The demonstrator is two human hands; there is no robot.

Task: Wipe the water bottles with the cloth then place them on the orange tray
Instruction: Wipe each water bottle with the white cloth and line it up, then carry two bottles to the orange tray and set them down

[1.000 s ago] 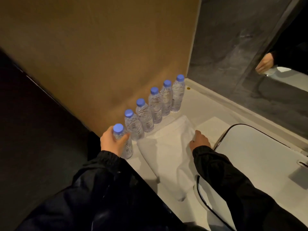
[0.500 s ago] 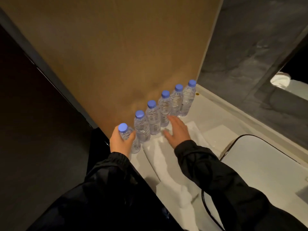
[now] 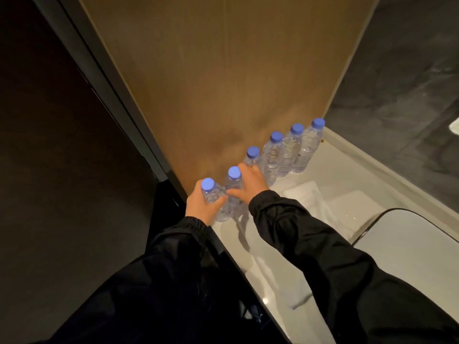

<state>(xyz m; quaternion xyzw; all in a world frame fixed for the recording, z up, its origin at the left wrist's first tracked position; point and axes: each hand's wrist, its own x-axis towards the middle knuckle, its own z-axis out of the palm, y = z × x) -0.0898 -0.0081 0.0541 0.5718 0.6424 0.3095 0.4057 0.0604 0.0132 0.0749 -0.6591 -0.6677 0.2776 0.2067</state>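
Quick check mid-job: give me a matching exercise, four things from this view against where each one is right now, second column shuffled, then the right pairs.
Things:
1. left hand
2. right hand
3. white cloth
4. far bottle

Places:
A. lying flat on the white counter, no hand on it
B. last in the row, nearest the dark stone wall
C. wrapped around the nearest bottle
D. spread over the second and third bottles in the row

Pairs: 1-C, 2-D, 3-A, 4-B
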